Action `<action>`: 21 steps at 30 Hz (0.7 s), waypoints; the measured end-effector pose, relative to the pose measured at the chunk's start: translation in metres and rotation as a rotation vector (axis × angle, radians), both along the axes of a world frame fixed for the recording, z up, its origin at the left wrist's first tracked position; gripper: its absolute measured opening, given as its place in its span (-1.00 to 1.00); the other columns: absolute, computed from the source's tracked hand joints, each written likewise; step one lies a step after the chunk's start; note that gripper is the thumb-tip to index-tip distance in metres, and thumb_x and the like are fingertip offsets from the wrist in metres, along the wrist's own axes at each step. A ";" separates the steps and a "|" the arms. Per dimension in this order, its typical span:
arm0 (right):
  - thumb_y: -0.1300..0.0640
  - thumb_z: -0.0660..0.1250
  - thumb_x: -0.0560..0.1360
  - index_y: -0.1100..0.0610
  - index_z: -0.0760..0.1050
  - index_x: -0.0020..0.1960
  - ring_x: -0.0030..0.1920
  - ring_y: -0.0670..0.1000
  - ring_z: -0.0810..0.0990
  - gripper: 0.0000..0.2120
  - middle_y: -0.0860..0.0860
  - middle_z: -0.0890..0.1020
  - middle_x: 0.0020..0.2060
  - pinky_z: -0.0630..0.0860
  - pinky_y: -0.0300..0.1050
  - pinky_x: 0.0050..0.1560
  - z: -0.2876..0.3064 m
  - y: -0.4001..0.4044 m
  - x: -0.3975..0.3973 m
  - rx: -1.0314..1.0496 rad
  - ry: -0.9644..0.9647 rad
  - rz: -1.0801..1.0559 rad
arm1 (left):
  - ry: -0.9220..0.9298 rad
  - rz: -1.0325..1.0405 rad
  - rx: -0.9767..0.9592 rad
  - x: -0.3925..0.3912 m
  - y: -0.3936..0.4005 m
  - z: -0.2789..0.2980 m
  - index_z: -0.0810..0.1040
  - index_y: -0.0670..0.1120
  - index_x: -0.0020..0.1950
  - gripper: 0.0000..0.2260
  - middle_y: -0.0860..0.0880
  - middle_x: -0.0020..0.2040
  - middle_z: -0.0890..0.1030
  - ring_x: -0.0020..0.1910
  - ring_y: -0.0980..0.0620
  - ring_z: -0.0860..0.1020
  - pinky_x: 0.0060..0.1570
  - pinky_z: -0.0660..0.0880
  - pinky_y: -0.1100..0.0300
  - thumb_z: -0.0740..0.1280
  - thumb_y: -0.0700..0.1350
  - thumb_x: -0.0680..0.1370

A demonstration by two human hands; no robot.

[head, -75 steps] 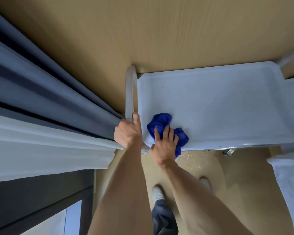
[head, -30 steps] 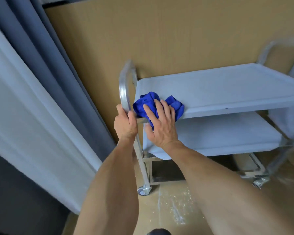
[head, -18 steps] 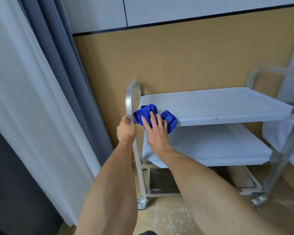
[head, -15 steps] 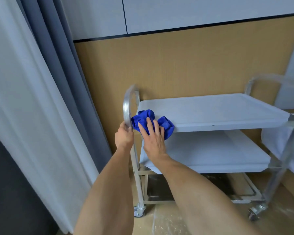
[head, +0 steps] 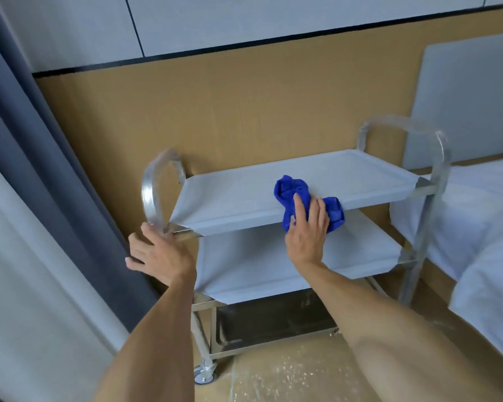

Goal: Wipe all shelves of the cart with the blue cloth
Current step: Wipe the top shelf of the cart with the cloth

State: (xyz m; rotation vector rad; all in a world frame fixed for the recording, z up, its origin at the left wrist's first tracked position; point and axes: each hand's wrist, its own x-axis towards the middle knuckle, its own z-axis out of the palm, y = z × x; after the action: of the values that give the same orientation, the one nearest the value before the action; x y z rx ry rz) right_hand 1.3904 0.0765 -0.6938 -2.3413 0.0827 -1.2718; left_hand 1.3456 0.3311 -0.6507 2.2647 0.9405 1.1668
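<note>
The steel cart stands against the wooden wall, with a white top shelf (head: pixel 238 198), a white middle shelf (head: pixel 253 268) and a dark bottom shelf (head: pixel 273 323). The crumpled blue cloth (head: pixel 288 190) lies at the front edge of the top shelf, right of its middle. My right hand (head: pixel 308 230) presses flat on the cloth, fingers spread over it. My left hand (head: pixel 157 256) hangs just below the cart's left handle (head: pixel 154 187), fingers apart, its thumb side touching the handle's lower end.
Grey and white curtains (head: pixel 41 198) hang close on the left. A bed with white sheets (head: pixel 476 227) abuts the cart's right handle (head: pixel 439 152). A caster wheel (head: pixel 204 375) rests on the speckled floor (head: pixel 288 375).
My right hand has slid the blue cloth rightward along the top shelf's front edge. My left hand has loosened from the left handle and dropped slightly. My view has risen and pulled back.
</note>
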 end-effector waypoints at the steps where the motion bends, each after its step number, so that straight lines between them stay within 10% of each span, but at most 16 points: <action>1: 0.26 0.24 0.54 0.11 0.30 0.50 0.46 0.24 0.25 -0.47 0.22 0.37 0.40 0.27 0.19 0.40 0.001 -0.015 0.004 0.095 0.003 -0.048 | -0.018 -0.054 0.070 0.002 -0.018 0.004 0.32 -0.09 0.38 -0.59 -0.22 0.38 0.32 0.34 -0.23 0.31 0.40 0.06 -0.17 0.29 -0.08 0.56; 8: 0.28 0.20 0.57 0.15 0.30 0.50 0.43 0.29 0.30 -0.51 0.28 0.29 0.45 0.26 0.17 0.39 0.017 -0.125 0.037 0.600 -0.040 -0.263 | 0.116 -0.594 0.259 0.021 -0.157 0.021 0.43 -0.08 0.12 -0.79 -0.12 -0.01 0.59 -0.08 -0.21 0.57 -0.19 0.41 0.05 0.18 0.04 0.63; 14: 0.13 0.13 0.53 0.17 0.38 0.45 0.40 0.25 0.35 -0.50 0.24 0.40 0.38 0.28 0.13 0.37 0.040 -0.250 0.066 0.814 -0.076 -0.358 | 0.158 -0.703 0.358 0.036 -0.173 0.001 0.34 -0.06 -0.02 -0.76 -0.06 -0.18 0.62 -0.26 -0.20 0.59 -0.31 0.49 0.07 0.25 0.10 0.58; 21: 0.08 0.30 0.54 0.17 0.56 0.28 0.43 0.28 0.35 -0.65 0.25 0.46 0.38 0.34 0.16 0.30 0.011 -0.107 0.043 0.417 -0.191 -0.258 | 0.241 -0.672 0.369 0.037 -0.180 0.008 0.28 -0.09 -0.06 -0.82 -0.11 -0.18 0.55 -0.27 -0.24 0.52 -0.32 0.43 0.05 0.23 -0.03 0.61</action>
State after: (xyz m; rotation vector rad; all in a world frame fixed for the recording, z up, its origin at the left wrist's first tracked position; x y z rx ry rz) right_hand 1.4334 -0.0309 -0.6825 -1.8882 0.5487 -1.4318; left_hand 1.3823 0.1506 -0.6423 2.7299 -0.0162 0.8140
